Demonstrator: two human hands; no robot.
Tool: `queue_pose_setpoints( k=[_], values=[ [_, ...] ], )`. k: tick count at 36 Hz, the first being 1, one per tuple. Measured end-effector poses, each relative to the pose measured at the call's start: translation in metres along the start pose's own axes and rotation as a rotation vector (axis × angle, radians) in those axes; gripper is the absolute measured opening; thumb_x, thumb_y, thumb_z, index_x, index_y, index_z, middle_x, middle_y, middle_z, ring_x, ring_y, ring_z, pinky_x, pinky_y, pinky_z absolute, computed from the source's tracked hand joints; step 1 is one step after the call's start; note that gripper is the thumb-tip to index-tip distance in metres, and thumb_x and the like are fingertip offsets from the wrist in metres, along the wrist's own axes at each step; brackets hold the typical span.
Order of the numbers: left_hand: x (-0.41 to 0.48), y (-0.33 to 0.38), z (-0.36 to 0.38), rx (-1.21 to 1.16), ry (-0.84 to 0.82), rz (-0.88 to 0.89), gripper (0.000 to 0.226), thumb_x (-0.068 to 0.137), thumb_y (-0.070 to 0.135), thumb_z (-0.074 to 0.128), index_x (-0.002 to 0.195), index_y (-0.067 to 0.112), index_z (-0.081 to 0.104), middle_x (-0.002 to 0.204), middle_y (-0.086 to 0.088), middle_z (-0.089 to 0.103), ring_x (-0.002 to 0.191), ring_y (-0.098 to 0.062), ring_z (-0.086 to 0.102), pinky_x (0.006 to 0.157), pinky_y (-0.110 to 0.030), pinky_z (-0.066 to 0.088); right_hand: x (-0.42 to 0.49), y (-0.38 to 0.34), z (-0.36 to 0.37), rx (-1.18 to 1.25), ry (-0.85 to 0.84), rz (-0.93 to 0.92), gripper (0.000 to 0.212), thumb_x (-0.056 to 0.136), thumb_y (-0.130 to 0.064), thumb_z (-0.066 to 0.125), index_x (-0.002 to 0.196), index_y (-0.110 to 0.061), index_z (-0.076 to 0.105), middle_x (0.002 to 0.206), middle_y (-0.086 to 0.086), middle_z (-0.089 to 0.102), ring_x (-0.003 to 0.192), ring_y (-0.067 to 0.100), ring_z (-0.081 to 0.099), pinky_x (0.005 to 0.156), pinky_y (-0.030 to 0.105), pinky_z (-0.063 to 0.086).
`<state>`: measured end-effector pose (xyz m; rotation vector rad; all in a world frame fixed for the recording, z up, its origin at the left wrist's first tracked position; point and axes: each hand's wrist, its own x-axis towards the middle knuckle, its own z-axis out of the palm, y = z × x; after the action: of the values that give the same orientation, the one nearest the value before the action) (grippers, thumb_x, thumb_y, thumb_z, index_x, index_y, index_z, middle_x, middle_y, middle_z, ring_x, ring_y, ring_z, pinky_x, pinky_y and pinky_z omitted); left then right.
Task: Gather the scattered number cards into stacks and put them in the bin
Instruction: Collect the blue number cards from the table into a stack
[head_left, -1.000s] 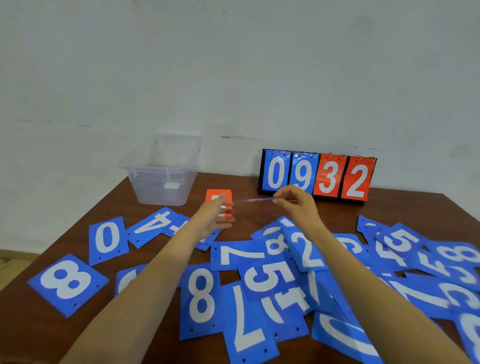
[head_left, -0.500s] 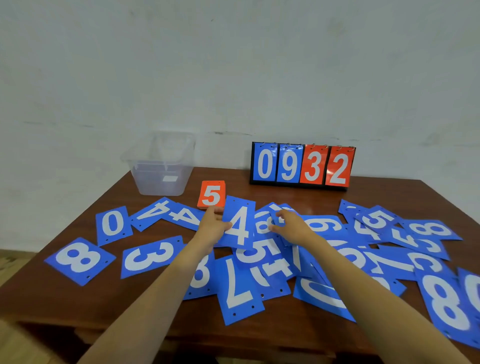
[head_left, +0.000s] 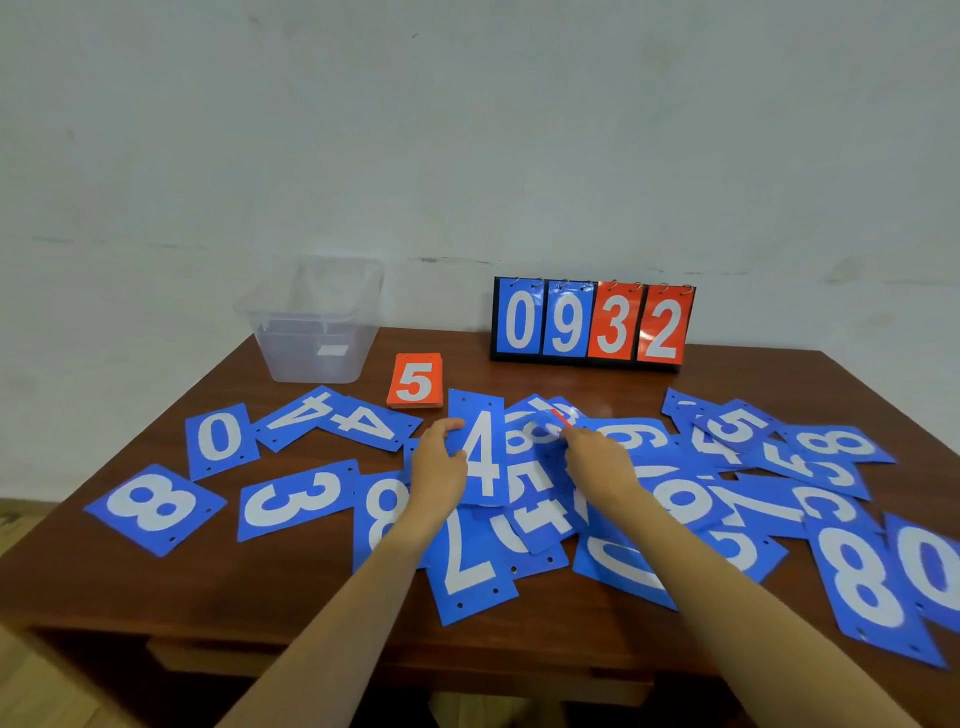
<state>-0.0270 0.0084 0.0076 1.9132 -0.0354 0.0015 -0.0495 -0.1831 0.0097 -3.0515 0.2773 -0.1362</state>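
Now my left hand (head_left: 439, 467) pinches the left edge of the 4 card (head_left: 480, 457) on the middle heap; its digit reads upright to me, long axis pointing away. My right hand (head_left: 597, 460) lies on neighbouring cards (head_left: 540, 499), grip unclear. Bare table (head_left: 156, 587) shows front-left; the bin (head_left: 317, 332) stands far-left.
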Motion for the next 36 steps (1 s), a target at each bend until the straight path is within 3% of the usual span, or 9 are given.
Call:
queue_pose_setpoints(
  k=[2, 5, 9, 12, 15, 18, 22, 29, 36],
  values=[
    [-0.001, 0.0, 0.002, -0.012, 0.016, 0.033, 0.042, 0.095, -0.004, 0.045, 0.13, 0.018, 0.049, 0.142, -0.005, 0.041, 0.094, -0.001, 0.044, 0.063, -0.016, 0.048, -0.007, 0.005, -0.015, 0.081, 0.126, 0.012, 0.038, 0.094, 0.0, 0.046, 0.131, -0.009, 0.045, 0.123, 0.012, 0.057, 0.098, 0.03, 0.061, 0.074, 0.034, 0.048],
    [-0.006, 0.002, 0.007, -0.043, 0.009, 0.056, 0.041, 0.095, -0.005, 0.043, 0.129, 0.017, 0.05, 0.139, -0.004, 0.043, 0.077, -0.001, 0.051, 0.07, -0.03, 0.054, -0.023, 0.009, -0.036, 0.479, 0.358, 0.058, 0.033, 0.096, 0.0, 0.043, 0.125, -0.007, 0.054, 0.117, 0.008, 0.06, 0.096, 0.024, 0.061, 0.074, 0.027, 0.05],
    [-0.021, 0.009, 0.022, -0.113, -0.015, 0.11, 0.042, 0.095, -0.004, 0.04, 0.125, 0.023, 0.051, 0.131, -0.002, 0.049, 0.058, -0.009, 0.047, 0.048, -0.019, 0.043, -0.046, 0.008, -0.043, 1.031, 0.41, 0.205, 0.023, 0.098, -0.009, 0.045, 0.115, -0.013, 0.06, 0.1, -0.005, 0.06, 0.083, 0.003, 0.058, 0.063, 0.014, 0.048],
    [-0.031, 0.015, 0.031, -0.161, -0.023, 0.142, 0.036, 0.097, 0.002, 0.04, 0.121, 0.025, 0.052, 0.128, 0.0, 0.052, 0.082, -0.024, 0.058, 0.064, -0.031, 0.051, -0.056, 0.01, -0.031, 1.191, 0.386, 0.29, 0.016, 0.096, -0.012, 0.05, 0.109, -0.014, 0.059, 0.1, -0.005, 0.059, 0.096, 0.012, 0.057, 0.071, 0.022, 0.049],
    [-0.039, 0.019, 0.037, -0.274, -0.071, 0.133, 0.027, 0.098, 0.014, 0.046, 0.119, 0.028, 0.054, 0.119, 0.007, 0.057, 0.079, -0.006, 0.058, 0.064, -0.023, 0.05, -0.065, 0.011, -0.015, 1.212, 0.334, 0.338, 0.016, 0.094, -0.013, 0.055, 0.11, -0.014, 0.057, 0.098, -0.004, 0.056, 0.097, 0.016, 0.056, 0.076, 0.027, 0.048],
    [-0.047, 0.02, 0.04, -0.307, -0.117, 0.129, 0.026, 0.096, 0.017, 0.053, 0.119, 0.028, 0.054, 0.092, 0.017, 0.055, 0.07, -0.002, 0.05, 0.059, -0.016, 0.046, -0.074, 0.007, -0.002, 1.211, 0.291, 0.336, 0.019, 0.092, -0.019, 0.06, 0.109, -0.016, 0.056, 0.098, -0.002, 0.055, 0.092, 0.015, 0.056, 0.074, 0.023, 0.047],
    [-0.052, 0.019, 0.042, -0.31, -0.101, 0.129, 0.031, 0.094, 0.01, 0.055, 0.12, 0.025, 0.053, 0.109, 0.022, 0.052, 0.085, -0.005, 0.06, 0.061, -0.022, 0.05, -0.077, -0.001, 0.005, 1.125, 0.308, 0.295, 0.02, 0.089, -0.023, 0.064, 0.104, -0.017, 0.053, 0.082, -0.003, 0.054, 0.075, 0.007, 0.053, 0.062, 0.013, 0.042],
    [-0.051, 0.006, 0.038, -0.318, -0.062, 0.102, 0.025, 0.094, 0.003, 0.051, 0.109, 0.023, 0.053, 0.079, 0.018, 0.048, 0.063, 0.0, 0.042, 0.059, -0.02, 0.039, -0.071, -0.012, 0.007, 1.018, 0.308, 0.22, 0.017, 0.088, -0.024, 0.065, 0.096, -0.017, 0.052, 0.08, -0.001, 0.054, 0.07, 0.006, 0.05, 0.058, 0.01, 0.039],
    [-0.038, 0.003, 0.031, -0.286, -0.032, 0.062, 0.023, 0.093, 0.002, 0.052, 0.109, 0.02, 0.054, 0.089, 0.021, 0.049, 0.057, 0.0, 0.05, 0.047, -0.009, 0.041, -0.05, -0.016, 0.016, 1.001, 0.206, 0.175, 0.017, 0.088, -0.026, 0.065, 0.094, -0.014, 0.054, 0.081, -0.002, 0.055, 0.068, 0.008, 0.05, 0.059, 0.014, 0.042]
  ],
)
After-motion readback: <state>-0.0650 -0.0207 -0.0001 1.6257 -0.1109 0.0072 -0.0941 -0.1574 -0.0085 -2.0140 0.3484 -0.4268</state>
